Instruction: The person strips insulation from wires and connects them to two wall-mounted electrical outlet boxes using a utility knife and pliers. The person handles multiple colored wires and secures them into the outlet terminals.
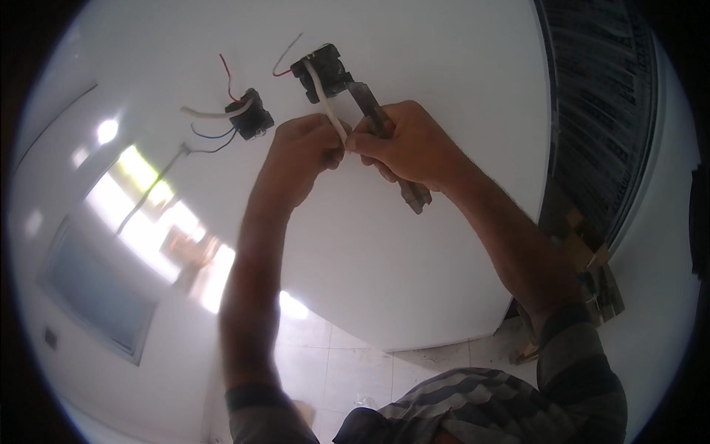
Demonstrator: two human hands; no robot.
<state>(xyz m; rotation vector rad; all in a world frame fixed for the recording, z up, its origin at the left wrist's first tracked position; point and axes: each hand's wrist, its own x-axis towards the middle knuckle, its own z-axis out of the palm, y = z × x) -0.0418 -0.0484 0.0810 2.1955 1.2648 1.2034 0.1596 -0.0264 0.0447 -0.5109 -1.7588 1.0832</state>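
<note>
The white wire point(325, 100) is pinched by the left hand point(299, 152); pliers point(384, 129) are gripped in the right hand point(407, 144). Both black boxes point(250, 115) are not yet closed up.

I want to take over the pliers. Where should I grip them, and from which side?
Grip the dark-handled metal pliers by the handle end jutting below the right hand, coming from below; their nose points up at the black wall box.

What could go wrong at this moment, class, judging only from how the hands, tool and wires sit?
1. The pliers in the right hand sit close to the left hand fingertips; a slip might pinch them.
2. Pulling the white cable could strain its wall box.
3. Bare wires hang loose beside the other box.
</note>
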